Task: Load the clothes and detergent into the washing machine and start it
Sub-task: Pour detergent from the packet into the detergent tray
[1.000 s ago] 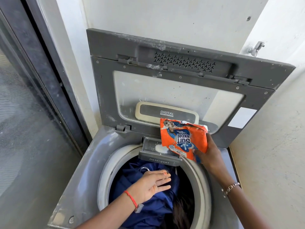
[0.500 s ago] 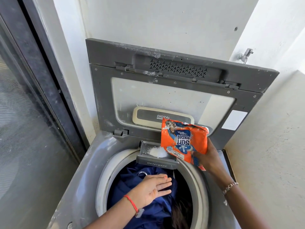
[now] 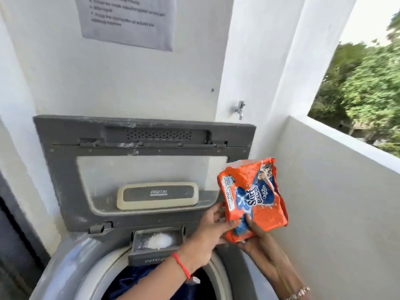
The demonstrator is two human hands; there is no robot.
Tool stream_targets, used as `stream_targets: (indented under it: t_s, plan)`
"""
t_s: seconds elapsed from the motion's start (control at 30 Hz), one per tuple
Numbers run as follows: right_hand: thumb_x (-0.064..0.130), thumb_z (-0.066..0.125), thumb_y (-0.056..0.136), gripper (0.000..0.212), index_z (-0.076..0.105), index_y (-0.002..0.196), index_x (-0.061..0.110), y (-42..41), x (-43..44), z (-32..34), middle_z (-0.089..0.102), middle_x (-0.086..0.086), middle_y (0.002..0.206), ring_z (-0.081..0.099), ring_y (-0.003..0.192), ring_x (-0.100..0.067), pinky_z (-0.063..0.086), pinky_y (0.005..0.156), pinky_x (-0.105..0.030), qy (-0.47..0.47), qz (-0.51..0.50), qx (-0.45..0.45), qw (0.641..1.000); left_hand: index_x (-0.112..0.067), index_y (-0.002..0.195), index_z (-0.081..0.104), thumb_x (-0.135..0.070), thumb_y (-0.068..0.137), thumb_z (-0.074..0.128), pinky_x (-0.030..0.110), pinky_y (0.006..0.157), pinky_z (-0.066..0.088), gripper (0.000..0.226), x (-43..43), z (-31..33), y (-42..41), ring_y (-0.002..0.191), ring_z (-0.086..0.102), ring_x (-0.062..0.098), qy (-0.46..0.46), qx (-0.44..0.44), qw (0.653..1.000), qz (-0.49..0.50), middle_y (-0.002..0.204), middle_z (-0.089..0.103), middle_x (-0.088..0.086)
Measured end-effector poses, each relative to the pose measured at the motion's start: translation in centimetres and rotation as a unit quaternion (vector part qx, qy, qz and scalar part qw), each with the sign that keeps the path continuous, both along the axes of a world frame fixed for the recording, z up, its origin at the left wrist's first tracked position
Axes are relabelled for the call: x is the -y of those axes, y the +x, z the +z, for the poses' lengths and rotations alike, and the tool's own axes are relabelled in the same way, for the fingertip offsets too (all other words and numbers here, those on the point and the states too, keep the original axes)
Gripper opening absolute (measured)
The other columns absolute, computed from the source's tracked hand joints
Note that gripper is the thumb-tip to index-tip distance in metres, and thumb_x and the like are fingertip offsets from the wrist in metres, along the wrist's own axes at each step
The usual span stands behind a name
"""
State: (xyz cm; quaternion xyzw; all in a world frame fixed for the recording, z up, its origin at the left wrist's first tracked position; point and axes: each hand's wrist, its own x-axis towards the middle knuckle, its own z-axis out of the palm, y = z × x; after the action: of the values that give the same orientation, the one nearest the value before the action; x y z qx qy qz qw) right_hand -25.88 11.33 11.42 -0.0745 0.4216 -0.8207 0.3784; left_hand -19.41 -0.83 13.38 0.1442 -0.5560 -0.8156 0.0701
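Both my hands hold a crinkled orange plastic detergent pouch [image 3: 253,200] upright, with its torn mouth at the top. It is to the right of the drawer rather than over it, I judge so that no more powder falls. My right hand [image 3: 257,237] grips the pouch's lower edge from beneath, thumb on the front. My left hand [image 3: 207,230] pinches its lower left side, fingers behind and thumb in front.

Below, a small grey plastic detergent drawer [image 3: 151,257] juts out over the drum and holds a heap of white powder [image 3: 159,241]. The grey top-loading washing machine [image 3: 71,256] has its windowed lid [image 3: 62,180] standing open against the wall. Dark blue clothes [image 3: 127,284] lie in the drum under my left forearm. The dosing looks done to me; the drawer and lid are not yet closed.
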Motion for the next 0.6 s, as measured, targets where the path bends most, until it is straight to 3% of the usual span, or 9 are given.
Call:
stream_targets:
  t_s: [0.1,0.2,0.27,0.33,0.43,0.5,0.6]
  plan:
    - [0.024,0.089,0.05,0.068,0.065,0.111,0.005,-0.9,-3.3,3.0,0.064,-0.022,0.116,0.067,0.096,-0.031,0.056,0.078,-0.049,-0.052,-0.04,0.004,0.998,-0.019,0.104,0.058,0.006,0.081,0.064,0.031,0.063,0.054,0.035,-3.2,2.9,-3.4,0.076,0.065,0.014,-0.062,-0.029,0.998,0.011,0.092,0.068,0.002]
    - [0.021,0.074,0.067,0.046,0.063,0.108,0.003,-2.1,-8.2,5.7,0.07,-0.02,0.102,0.07,0.083,-0.029,0.059,0.07,-0.045,-0.053,-0.102,-0.022,0.993,-0.016,0.097,0.059,0.007,0.081,0.063,0.021,0.049,0.053,0.028,-6.7,5.7,-6.6,0.062,0.066,0.007,-0.097,-0.057,0.994,-0.017,0.081,0.067,0.001]
    - [0.013,0.058,0.08,0.026,0.06,0.105,0.006,-4.2,-12.6,6.4,0.073,-0.014,0.093,0.071,0.076,-0.024,0.059,0.07,-0.043,-0.036,-0.189,-0.036,0.981,-0.022,0.091,0.058,0.004,0.08,0.065,0.018,0.047,0.051,0.029,-9.1,7.2,-9.0,0.065,0.065,0.006,-0.122,-0.077,0.988,-0.046,0.081,0.066,0.0]
    - [0.009,0.057,0.076,0.025,0.058,0.101,0.009,-6.7,-17.3,7.1,0.073,-0.009,0.09,0.071,0.074,-0.019,0.06,0.066,-0.039,-0.022,-0.267,-0.053,0.962,-0.019,0.096,0.057,0.0,0.079,0.068,0.021,0.051,0.052,0.028,-11.7,8.5,-11.8,0.073,0.064,0.011,-0.148,-0.092,0.982,-0.072,0.086,0.066,0.002]
    - [0.009,0.067,0.062,0.042,0.058,0.103,0.01,-10.5,-24.5,8.7,0.073,-0.008,0.085,0.071,0.071,-0.02,0.059,0.061,-0.034,-0.006,-0.349,-0.09,0.933,-0.013,0.109,0.055,-0.001,0.081,0.067,0.024,0.061,0.053,0.033,-16.3,10.2,-16.7,0.084,0.063,0.017,-0.179,-0.107,0.973,-0.102,0.098,0.065,0.006]
    - [0.01,0.072,0.057,0.048,0.061,0.103,0.004,-12.7,-28.6,10.4,0.071,-0.011,0.084,0.069,0.07,-0.022,0.059,0.059,-0.031,0.045,-0.395,-0.135,0.908,-0.013,0.114,0.053,-0.003,0.083,0.066,0.023,0.059,0.053,0.034,-19.8,11.4,-20.0,0.086,0.063,0.016,-0.188,-0.12,0.966,-0.131,0.102,0.064,0.006]
    - [0.002,0.069,0.07,0.032,0.063,0.102,-0.002,-15.8,-33.9,12.7,0.073,-0.009,0.079,0.069,0.067,-0.02,0.06,0.063,-0.028,0.109,-0.446,-0.201,0.865,-0.012,0.122,0.05,-0.007,0.086,0.064,0.022,0.056,0.052,0.039,-25.4,13.5,-24.9,0.094,0.059,0.018,-0.197,-0.138,0.957,-0.161,0.106,0.06,0.004]
